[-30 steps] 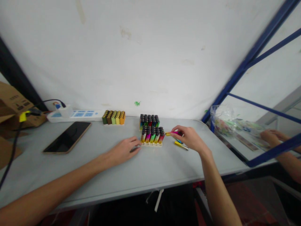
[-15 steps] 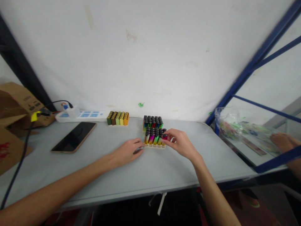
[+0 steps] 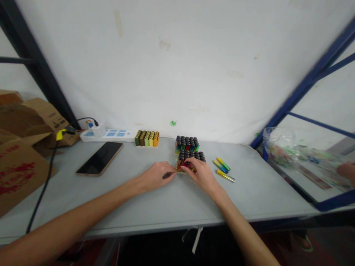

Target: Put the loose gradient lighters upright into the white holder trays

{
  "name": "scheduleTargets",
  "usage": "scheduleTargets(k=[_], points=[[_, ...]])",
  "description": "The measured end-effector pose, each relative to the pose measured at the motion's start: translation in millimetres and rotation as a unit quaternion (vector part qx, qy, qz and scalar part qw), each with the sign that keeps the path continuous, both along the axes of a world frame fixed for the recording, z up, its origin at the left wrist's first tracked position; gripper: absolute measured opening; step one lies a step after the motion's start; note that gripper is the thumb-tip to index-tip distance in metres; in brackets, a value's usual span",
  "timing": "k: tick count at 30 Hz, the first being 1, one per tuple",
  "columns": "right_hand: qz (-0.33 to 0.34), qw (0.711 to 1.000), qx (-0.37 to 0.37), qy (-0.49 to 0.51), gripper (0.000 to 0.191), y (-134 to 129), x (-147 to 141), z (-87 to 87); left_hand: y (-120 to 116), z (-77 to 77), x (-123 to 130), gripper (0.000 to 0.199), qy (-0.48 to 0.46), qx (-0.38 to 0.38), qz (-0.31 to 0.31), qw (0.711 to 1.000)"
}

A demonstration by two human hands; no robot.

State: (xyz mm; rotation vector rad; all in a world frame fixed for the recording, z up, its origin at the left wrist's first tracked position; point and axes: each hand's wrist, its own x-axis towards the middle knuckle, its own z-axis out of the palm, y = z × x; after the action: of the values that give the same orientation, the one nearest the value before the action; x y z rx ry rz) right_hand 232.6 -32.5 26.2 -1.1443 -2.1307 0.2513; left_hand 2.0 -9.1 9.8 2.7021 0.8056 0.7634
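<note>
My right hand (image 3: 204, 177) pinches a pink lighter (image 3: 186, 163) with a black top, at the front left end of the nearer tray of lighters (image 3: 197, 155). The hand hides most of that tray's front row. My left hand (image 3: 156, 177) is closed, its fingertips by the tray's front left corner. A small dark, elongated thing (image 3: 167, 175) shows at its fingers; I cannot make out its kind. Just behind stands a second tray of black-topped lighters (image 3: 187, 142). To the right lie three loose yellow, green, blue and silver lighter bodies (image 3: 225, 176).
Near the wall at left are a block of green-to-orange lighters (image 3: 147, 139), a white power strip (image 3: 119, 135) and a phone (image 3: 100, 159). Cardboard boxes (image 3: 24, 166) and a black cable flank the left side. Beyond a blue frame (image 3: 287, 107) lies a plastic bag (image 3: 280, 147); another person's hand (image 3: 346, 171) shows there.
My right hand has moved left along the nearer tray with the pink lighter, uncovering the loose lighter bodies. My left hand stays by the tray's corner. The view has shifted slightly left.
</note>
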Motion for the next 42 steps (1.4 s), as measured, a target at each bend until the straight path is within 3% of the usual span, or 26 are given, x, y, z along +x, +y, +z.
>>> scheduleTargets(k=[6,12,19,23,28,33,37,42], points=[[0.028,0.999,-0.005,-0.036,0.018,-1,-1,5.9,0,-2.2,1,0.022,-0.007,-0.007,0.008,1.000],[0.013,0.999,-0.036,-0.027,0.015,-4,-7,4.9,-2,-0.6,1,0.019,-0.002,-0.021,0.036,0.999],[0.022,0.997,-0.065,-0.019,0.033,-7,-14,-5.2,-2,1.6,0,0.013,0.003,-0.022,0.036,0.999],[0.017,0.998,-0.051,-0.022,0.041,-7,-14,-0.6,-2,0.8,0,0.016,0.001,-0.024,0.035,0.999],[0.027,0.999,-0.026,-0.019,0.035,-7,-10,10.1,-3,3.2,1,0.020,0.005,-0.019,0.031,0.999],[-0.039,0.999,-0.010,-0.006,0.020,-10,35,43.7,-2,5.1,1,0.023,0.004,-0.023,0.027,0.999],[-0.094,0.986,-0.074,-0.113,0.015,-16,95,67.1,0,2.8,1,0.023,-0.004,-0.023,0.021,1.000],[-0.149,0.943,-0.184,-0.235,0.028,-9,140,56.5,0,2.1,2,0.021,-0.008,-0.023,0.018,1.000]])
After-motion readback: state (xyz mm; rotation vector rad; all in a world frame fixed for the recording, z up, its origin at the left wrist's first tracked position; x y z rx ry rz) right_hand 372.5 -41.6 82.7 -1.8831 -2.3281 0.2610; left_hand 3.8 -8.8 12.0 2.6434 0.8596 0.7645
